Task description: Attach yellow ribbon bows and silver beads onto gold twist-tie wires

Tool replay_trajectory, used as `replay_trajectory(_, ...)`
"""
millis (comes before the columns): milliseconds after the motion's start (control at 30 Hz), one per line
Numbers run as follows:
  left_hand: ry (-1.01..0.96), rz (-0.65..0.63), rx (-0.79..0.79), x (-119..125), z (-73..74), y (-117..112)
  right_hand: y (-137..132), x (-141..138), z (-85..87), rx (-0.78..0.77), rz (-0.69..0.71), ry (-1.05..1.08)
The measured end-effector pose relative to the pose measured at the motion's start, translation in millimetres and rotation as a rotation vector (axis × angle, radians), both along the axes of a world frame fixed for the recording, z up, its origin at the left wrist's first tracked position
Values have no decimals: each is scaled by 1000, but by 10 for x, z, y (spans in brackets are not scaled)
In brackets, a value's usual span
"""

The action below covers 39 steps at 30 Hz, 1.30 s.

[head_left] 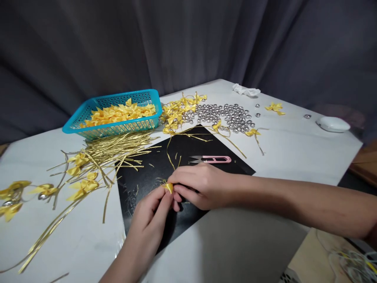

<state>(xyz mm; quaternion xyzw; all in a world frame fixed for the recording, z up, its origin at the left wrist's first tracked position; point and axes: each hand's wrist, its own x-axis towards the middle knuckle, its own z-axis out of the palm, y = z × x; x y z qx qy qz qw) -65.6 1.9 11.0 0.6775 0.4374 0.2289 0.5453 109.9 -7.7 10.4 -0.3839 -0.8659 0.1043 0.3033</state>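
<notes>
Over the black mat [138, 212], my left hand [151, 210] pinches a small yellow ribbon flower [169, 187] between thumb and fingers. My right hand [200, 184] meets it from the right, its fingertips closed on the same flower. A thin gold cord [170, 155] rises from near the fingertips; whether it joins the flower is hidden. Behind my right hand lie pink-handled thread snips [216, 159]. Loose clippings are scattered on the mat.
A blue basket [112, 126] of yellow ribbon pieces stands at the back left, a pile of gold cords [118, 145] before it. Silver beads [235, 116] spread behind the mat. Finished-looking yellow flowers [84, 186] lie left. A white dish [334, 124] sits far right.
</notes>
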Motion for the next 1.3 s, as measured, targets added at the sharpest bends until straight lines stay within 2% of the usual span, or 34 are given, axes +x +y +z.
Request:
replay_trajectory(100,-35,-22,-33,4,22,6,6,21,21,-2,24,-11)
replay_trajectory(333,-26,-162,-82,-8,56,12,-7,69,99,-20,137,65)
replay_trajectory(467,-28,-95,-46,11,43,4,1,44,105,-77,83,34)
replay_trajectory(633,25,-36,69,18,21,-15,-31,-44,16,-91,-29,-100)
replay_trajectory(833,137,-29,214,-1,-20,-31,-97,-87,-9,-27,-55,-317)
replay_trajectory(1000,184,-42,272,-11,-28,-45,-74,-63,61,5,-12,-367)
replay_trajectory(1067,156,-25,240,-7,-8,-47,-58,-50,68,1,6,-337)
replay_trajectory(1167,78,-19,106,7,31,-35,-50,-43,30,20,-31,-213)
replay_trajectory(1300,-2,-44,-21,13,56,-11,-66,-61,-53,202,-112,10)
